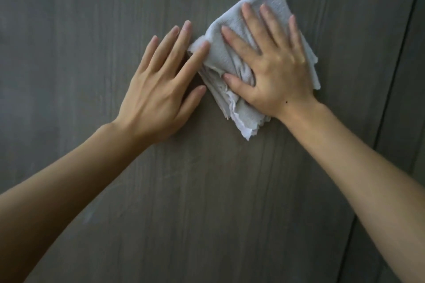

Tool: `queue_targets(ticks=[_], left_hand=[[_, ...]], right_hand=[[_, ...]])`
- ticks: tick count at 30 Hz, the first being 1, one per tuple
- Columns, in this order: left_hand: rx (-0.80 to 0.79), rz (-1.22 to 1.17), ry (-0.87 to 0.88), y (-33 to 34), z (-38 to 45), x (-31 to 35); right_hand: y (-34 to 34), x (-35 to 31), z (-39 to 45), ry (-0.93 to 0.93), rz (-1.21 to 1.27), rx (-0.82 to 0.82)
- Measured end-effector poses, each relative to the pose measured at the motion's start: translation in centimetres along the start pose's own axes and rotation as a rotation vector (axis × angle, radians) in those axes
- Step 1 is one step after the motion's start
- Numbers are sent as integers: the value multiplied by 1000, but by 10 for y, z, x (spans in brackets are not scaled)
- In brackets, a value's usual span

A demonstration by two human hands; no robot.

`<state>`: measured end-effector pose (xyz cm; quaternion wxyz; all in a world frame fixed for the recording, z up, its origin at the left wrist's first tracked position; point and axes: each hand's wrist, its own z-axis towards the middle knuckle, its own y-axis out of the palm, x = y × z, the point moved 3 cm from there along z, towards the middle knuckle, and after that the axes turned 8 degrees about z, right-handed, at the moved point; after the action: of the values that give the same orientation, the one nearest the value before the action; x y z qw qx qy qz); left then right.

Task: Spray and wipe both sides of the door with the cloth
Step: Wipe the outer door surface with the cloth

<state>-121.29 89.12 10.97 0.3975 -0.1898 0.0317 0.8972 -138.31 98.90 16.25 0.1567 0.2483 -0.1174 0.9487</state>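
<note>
Two bare forearms come in from the bottom corners, both reaching up and inward to the door — dark grey-brown face with vertical wood grain, filling nearly the whole view.

Left hand: palm flat on the door, fingers straight and slightly spread, pointing up-right. Grip released, holding nothing. Its index fingertip overlaps the left corner of the cloth; the thumb lies just beside the cloth's lower-left edge, whether it touches I cannot tell.

Right hand: spread flat on top of the cloth, pressing it against the door. Fingers straight and fanned out, thumb bent in a little onto the bunched folds near the cloth's middle. Not clenched — it pins the cloth by pressure, no pinch visible.

Cloth: pale grey-white, folded in several layers, roughly diamond-shaped, frayed edges showing at the lower tip below the right wrist. Upper corner sticks out past the fingertips. It sits flat on the door, centre-right of the view.

Faint lighter streaks on the door surface below the hands.

Far right: a dark vertical seam runs top to bottom, slightly slanted, with a similar grey panel beyond it.
</note>
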Motion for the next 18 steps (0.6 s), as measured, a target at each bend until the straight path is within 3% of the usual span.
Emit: queue_targets(ticks=[9, 13, 18], left_hand=[[1, 77, 46, -27, -21, -27], [-24, 48, 42, -33, -32, -47], [-22, 27, -1, -40, -47, -70]], right_hand=[[7, -17, -11, 216, 18, 52], [17, -52, -15, 346, 21, 63], [39, -130, -16, 319, 42, 68]])
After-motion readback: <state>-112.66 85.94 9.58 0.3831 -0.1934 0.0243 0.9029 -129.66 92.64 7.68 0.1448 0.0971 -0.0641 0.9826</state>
